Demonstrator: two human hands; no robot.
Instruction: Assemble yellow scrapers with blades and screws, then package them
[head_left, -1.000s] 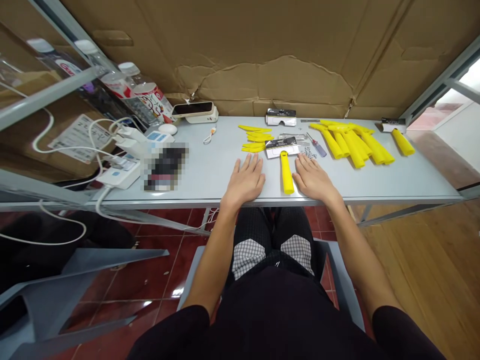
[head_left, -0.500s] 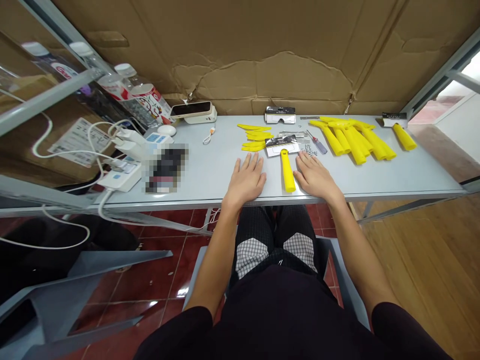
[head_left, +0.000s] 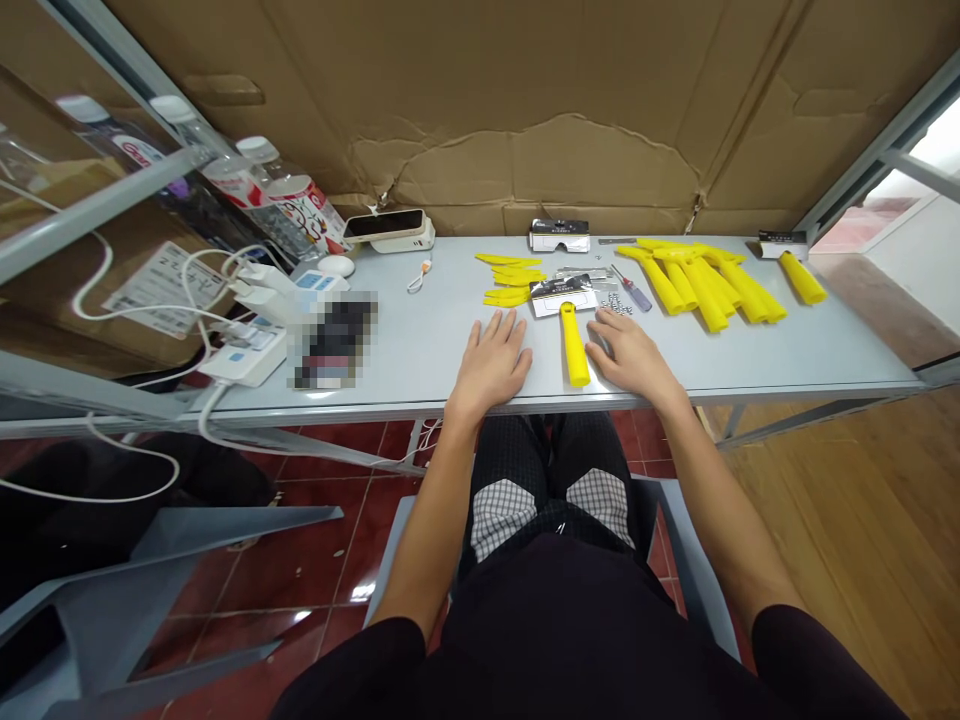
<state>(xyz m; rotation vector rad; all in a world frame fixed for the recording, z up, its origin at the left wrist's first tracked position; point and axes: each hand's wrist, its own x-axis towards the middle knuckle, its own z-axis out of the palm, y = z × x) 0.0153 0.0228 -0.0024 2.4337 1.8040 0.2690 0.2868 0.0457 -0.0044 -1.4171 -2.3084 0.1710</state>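
My left hand (head_left: pixel 492 362) lies flat on the grey table (head_left: pixel 420 340), fingers spread, just in front of several thin yellow strips (head_left: pixel 511 275). My right hand (head_left: pixel 624 350) rests palm down with its fingers apart, beside a yellow handle (head_left: pixel 575 345) that lies between the hands. The handle's far end touches a black-and-white packet (head_left: pixel 561 296). Small metal screws (head_left: pixel 615 305) and a screwdriver (head_left: pixel 634 290) are beyond my right fingertips. Neither hand holds anything.
Several yellow handles (head_left: pixel 709 285) are piled at the right, with another (head_left: pixel 802 278) farther right. A second packet (head_left: pixel 559 236) stands at the back. On the left are a power strip (head_left: pixel 244 358), white cables, bottles (head_left: pixel 300 205) and a phone on a white device (head_left: pixel 401 232).
The view has shifted slightly. The fingers of my right hand have drawn in a little and arch slightly more; my left hand stays in place.
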